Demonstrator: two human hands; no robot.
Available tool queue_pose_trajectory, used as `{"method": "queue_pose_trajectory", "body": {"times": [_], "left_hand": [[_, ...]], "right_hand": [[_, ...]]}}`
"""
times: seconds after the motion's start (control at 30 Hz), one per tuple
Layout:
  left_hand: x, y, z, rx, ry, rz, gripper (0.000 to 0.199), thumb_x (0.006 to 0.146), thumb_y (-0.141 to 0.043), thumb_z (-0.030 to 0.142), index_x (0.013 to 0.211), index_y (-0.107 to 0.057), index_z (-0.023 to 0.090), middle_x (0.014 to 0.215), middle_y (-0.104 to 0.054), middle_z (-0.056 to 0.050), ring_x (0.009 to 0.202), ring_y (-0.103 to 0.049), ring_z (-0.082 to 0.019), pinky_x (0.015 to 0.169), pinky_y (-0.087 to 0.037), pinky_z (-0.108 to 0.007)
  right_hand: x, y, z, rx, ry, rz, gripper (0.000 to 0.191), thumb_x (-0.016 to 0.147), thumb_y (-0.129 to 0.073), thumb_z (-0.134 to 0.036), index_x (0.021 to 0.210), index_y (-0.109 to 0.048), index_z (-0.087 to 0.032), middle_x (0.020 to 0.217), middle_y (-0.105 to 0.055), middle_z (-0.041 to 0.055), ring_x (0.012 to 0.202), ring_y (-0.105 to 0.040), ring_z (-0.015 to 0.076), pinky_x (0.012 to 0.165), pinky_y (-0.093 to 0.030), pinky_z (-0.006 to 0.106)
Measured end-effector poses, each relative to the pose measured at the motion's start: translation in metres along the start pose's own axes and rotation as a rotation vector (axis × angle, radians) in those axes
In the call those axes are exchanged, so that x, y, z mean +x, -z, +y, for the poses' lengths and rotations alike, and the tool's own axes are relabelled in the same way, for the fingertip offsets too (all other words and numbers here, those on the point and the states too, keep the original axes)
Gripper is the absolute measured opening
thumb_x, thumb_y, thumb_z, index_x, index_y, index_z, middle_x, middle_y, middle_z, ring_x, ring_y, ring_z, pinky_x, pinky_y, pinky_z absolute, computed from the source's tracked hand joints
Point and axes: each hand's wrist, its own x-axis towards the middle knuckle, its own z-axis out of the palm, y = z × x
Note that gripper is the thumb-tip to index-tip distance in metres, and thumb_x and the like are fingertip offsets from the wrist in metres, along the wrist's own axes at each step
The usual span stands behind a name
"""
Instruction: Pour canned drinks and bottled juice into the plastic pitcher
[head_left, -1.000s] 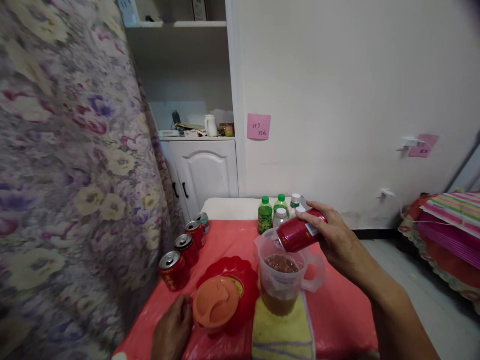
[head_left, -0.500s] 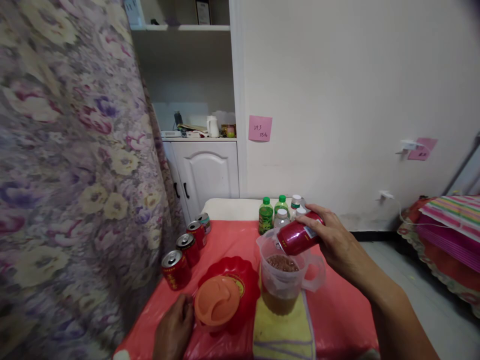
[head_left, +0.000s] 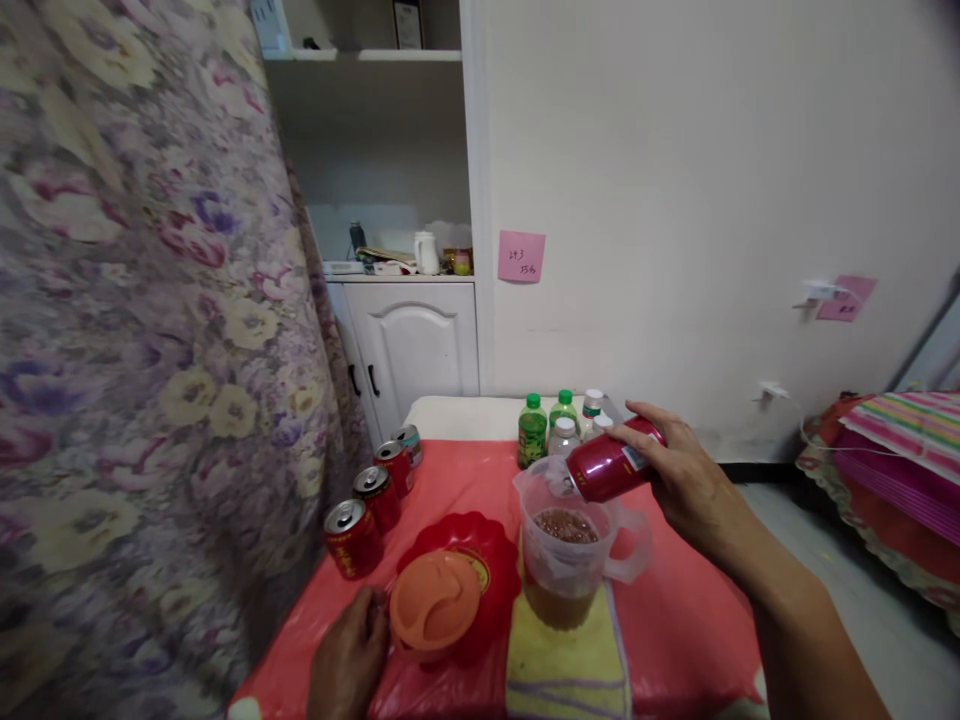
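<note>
My right hand (head_left: 679, 470) grips a red drink can (head_left: 611, 462), tilted with its opened top facing down to the left over a clear plastic pitcher (head_left: 559, 575). Brown, foamy liquid (head_left: 566, 527) stands in the pitcher, which rests on a yellow cloth (head_left: 566, 670). My left hand (head_left: 351, 645) lies on the table with curled fingers, close by an orange divided bowl (head_left: 435, 605); whatever those fingers hold, if anything, is hidden. The bowl sits at the near left of a red scalloped plate (head_left: 499, 560).
Several cans (head_left: 352, 538) stand in a row along the table's left side, beside a floral curtain (head_left: 172, 350). Behind the pitcher are several bottles (head_left: 532, 432), some with green caps. A red cover lies over the table (head_left: 465, 475).
My right hand has drawn the can a little to the right and slightly up, away from the pitcher's middle. My left hand has stayed nearly still.
</note>
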Motion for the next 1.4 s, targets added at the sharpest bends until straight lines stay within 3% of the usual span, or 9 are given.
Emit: {"method": "queue_pose_trajectory", "body": {"times": [0.8,1.03,1.23,1.4], "left_hand": [[-0.0003,0.0025,0.0021,0.015,0.021,-0.028,0.026,0.093,-0.037,0.040,0.090,-0.058,0.025,0.098,-0.079,-0.008,0.089,-0.074,-0.023,0.075,-0.052,-0.030],[-0.0002,0.0008,0.0002,0.001,0.019,0.017,0.025,0.091,-0.040,0.041,0.084,-0.059,0.027,0.089,-0.080,-0.004,0.082,-0.075,-0.022,0.070,-0.052,-0.028],[0.0004,-0.0015,-0.0054,-0.104,0.021,0.069,0.029,0.089,-0.042,0.046,0.090,-0.063,0.026,0.096,-0.080,-0.006,0.088,-0.075,-0.023,0.075,-0.055,-0.030],[-0.0035,0.0035,-0.0033,-0.143,-0.004,0.075,0.028,0.088,-0.044,0.045,0.088,-0.062,0.025,0.093,-0.079,-0.007,0.085,-0.074,-0.024,0.079,-0.055,-0.032]], "right_hand": [[-0.0008,-0.0039,0.0066,-0.003,0.022,0.016,0.068,0.088,-0.036,0.005,0.142,-0.050,-0.035,0.152,-0.042,0.0110,0.139,-0.046,0.0292,0.110,-0.051,0.058],[-0.0010,-0.0018,0.0042,0.006,0.030,0.031,0.069,0.090,-0.037,0.003,0.143,-0.050,-0.038,0.150,-0.046,0.0110,0.137,-0.050,0.0288,0.108,-0.052,0.058],[-0.0014,0.0021,0.0039,0.011,0.031,0.006,0.070,0.090,-0.034,0.005,0.144,-0.050,-0.036,0.151,-0.044,0.0109,0.138,-0.048,0.0277,0.109,-0.052,0.056],[-0.0028,0.0016,0.0109,0.020,0.043,0.039,0.073,0.091,-0.035,0.003,0.147,-0.045,-0.042,0.151,-0.045,0.0094,0.137,-0.049,0.0287,0.107,-0.052,0.059]]}}
